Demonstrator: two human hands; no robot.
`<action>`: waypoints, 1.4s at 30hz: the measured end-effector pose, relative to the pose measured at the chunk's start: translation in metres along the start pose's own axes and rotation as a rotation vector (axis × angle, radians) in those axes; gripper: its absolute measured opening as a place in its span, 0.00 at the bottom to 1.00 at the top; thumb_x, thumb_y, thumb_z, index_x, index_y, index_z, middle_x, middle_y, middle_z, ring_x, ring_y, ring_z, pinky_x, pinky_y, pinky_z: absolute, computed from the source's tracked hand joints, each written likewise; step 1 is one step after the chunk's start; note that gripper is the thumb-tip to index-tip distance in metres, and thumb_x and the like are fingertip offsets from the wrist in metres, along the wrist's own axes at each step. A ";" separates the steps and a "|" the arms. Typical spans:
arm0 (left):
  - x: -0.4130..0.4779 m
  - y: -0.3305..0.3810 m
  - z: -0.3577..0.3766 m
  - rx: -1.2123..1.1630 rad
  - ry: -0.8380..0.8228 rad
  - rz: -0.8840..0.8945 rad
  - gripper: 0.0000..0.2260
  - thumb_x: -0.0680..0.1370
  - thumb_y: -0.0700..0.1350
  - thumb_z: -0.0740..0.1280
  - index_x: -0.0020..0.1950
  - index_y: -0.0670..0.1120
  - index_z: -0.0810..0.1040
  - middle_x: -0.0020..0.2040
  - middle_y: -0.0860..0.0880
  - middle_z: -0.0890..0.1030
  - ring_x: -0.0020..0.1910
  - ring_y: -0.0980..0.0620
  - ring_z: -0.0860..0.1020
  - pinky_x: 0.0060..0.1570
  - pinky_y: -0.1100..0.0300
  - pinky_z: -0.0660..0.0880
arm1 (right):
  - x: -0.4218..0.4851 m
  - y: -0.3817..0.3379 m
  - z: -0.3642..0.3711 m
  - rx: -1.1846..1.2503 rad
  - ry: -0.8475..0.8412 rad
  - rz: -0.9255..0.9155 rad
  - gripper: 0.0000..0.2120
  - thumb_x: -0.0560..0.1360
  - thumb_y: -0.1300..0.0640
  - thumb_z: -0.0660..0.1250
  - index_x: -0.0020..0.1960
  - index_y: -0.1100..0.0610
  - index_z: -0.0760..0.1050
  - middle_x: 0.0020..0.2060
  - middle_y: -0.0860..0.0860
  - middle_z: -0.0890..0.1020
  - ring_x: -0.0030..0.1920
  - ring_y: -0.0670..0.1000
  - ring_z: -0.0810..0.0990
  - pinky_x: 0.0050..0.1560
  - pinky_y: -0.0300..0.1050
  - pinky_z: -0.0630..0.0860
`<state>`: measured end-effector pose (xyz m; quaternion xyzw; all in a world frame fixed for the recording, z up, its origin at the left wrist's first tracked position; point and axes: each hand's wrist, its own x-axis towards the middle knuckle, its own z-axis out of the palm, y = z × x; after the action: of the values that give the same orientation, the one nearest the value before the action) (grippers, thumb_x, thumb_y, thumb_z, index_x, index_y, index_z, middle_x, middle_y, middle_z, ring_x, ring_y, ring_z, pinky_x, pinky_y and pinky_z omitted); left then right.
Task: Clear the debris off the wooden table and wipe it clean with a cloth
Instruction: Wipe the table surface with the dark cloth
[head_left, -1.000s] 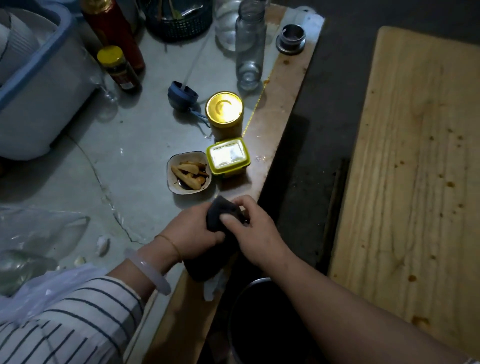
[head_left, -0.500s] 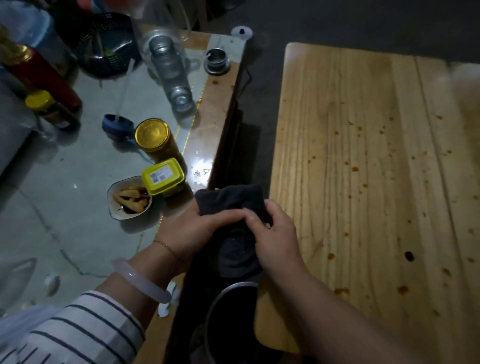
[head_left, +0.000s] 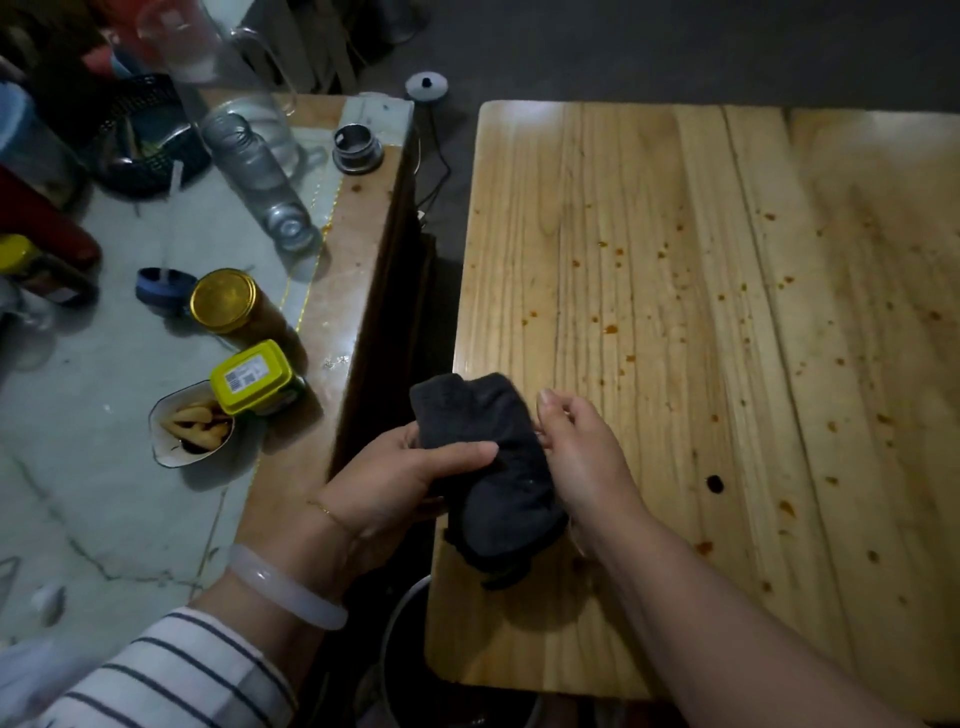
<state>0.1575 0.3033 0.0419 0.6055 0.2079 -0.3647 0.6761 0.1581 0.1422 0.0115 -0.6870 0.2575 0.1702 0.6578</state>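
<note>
Right now your left hand (head_left: 395, 483) grips the dark grey, crumpled cloth (head_left: 488, 467), thumb laid across its front and fingers wrapped behind it. Your right hand (head_left: 587, 457) meets the same cloth at its right edge, fingers curled in and pinching the fabric, thumb raised. You hold the cloth over the left edge of the pale, planked wooden table (head_left: 727, 364), toward its near corner, and its lower end hangs close to the boards; whether it touches the wood you cannot tell from this view. Small orange-brown specks (head_left: 610, 328) are scattered across the table top, thickest toward its middle and right, and one round dark spot (head_left: 715, 483) sits on the wood just right of your right wrist. Below the table's near left corner you see the rim of a dark metal pot (head_left: 400, 649). Left of the table, across a narrow dark gap, a yellow-lidded rectangular box (head_left: 252, 376), a gold-lidded round jar (head_left: 224, 300) and a small white dish of pale food pieces (head_left: 189, 426) stand together on a stone-topped counter (head_left: 104, 493).
</note>
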 end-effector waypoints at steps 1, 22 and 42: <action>-0.001 0.001 0.006 0.012 0.058 0.032 0.23 0.63 0.45 0.78 0.57 0.44 0.80 0.53 0.44 0.83 0.53 0.46 0.82 0.60 0.47 0.74 | -0.005 -0.002 -0.004 -0.019 -0.021 -0.019 0.11 0.82 0.42 0.55 0.58 0.45 0.70 0.53 0.42 0.76 0.45 0.39 0.74 0.42 0.39 0.74; -0.006 -0.067 0.003 0.143 0.514 -0.020 0.10 0.75 0.33 0.66 0.51 0.46 0.80 0.49 0.44 0.81 0.49 0.47 0.78 0.46 0.56 0.76 | -0.051 -0.024 -0.027 -0.486 -0.211 -0.496 0.22 0.78 0.58 0.66 0.67 0.39 0.69 0.55 0.41 0.79 0.54 0.43 0.78 0.55 0.46 0.79; 0.002 -0.164 -0.011 0.302 0.543 -0.115 0.05 0.71 0.43 0.75 0.36 0.48 0.81 0.38 0.47 0.83 0.38 0.51 0.79 0.49 0.50 0.79 | -0.048 0.163 -0.037 -1.582 -0.231 -0.778 0.30 0.79 0.33 0.46 0.78 0.41 0.58 0.78 0.49 0.59 0.79 0.58 0.51 0.73 0.66 0.54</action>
<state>0.0384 0.3129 -0.0709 0.7616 0.3582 -0.2541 0.4765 0.0211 0.1117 -0.0910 -0.9577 -0.2553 0.1309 0.0236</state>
